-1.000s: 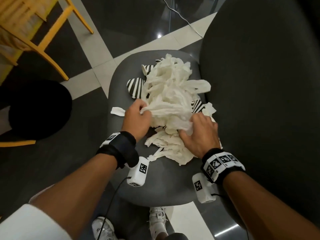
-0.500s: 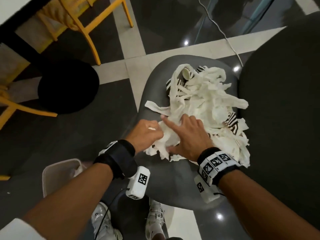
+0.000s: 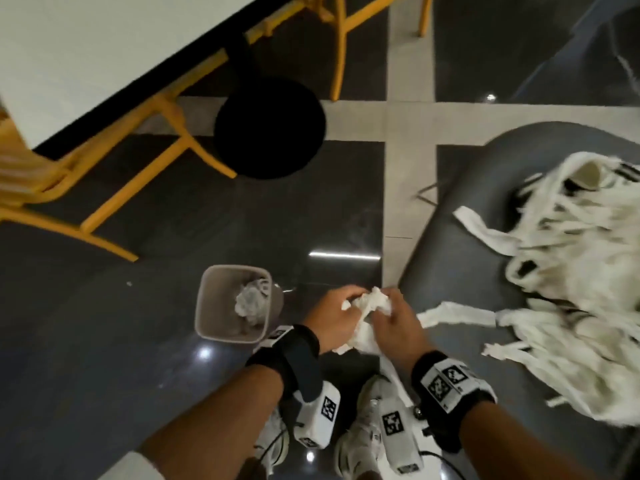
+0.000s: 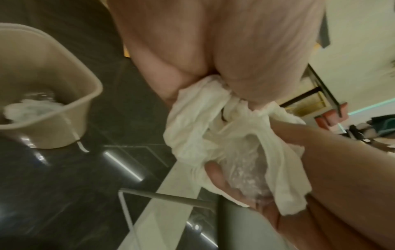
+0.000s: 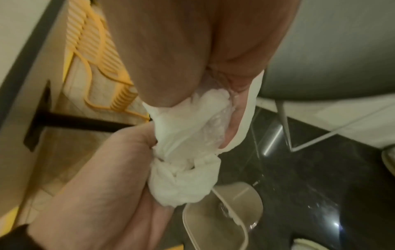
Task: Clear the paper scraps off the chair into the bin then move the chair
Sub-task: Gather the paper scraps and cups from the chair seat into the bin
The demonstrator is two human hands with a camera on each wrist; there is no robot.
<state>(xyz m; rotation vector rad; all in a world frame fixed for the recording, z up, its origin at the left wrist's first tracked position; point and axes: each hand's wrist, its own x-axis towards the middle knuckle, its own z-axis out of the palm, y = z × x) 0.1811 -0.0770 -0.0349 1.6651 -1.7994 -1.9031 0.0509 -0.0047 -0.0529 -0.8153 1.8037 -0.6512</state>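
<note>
Both hands, left hand [image 3: 334,315] and right hand [image 3: 394,320], clutch a paper wad [image 3: 369,306] beside the bin [image 3: 221,306]. A trailing strip [image 3: 394,379] could miss and drop onto the floor.

Both forearms are bare. The left wrist [image 3: 294,355], at lower centre of the head view, wears a black band with a white camera block [image 3: 317,415] bearing a square black-and-white marker. The right wrist [image 3: 450,382] has a black band with white marker tags and a similar block [image 3: 398,434]. A thin black cable [image 3: 446,462] trails from it. A white sleeve [image 3: 135,467] shows at the bottom edge, white sneakers [image 3: 360,441] below.
</note>
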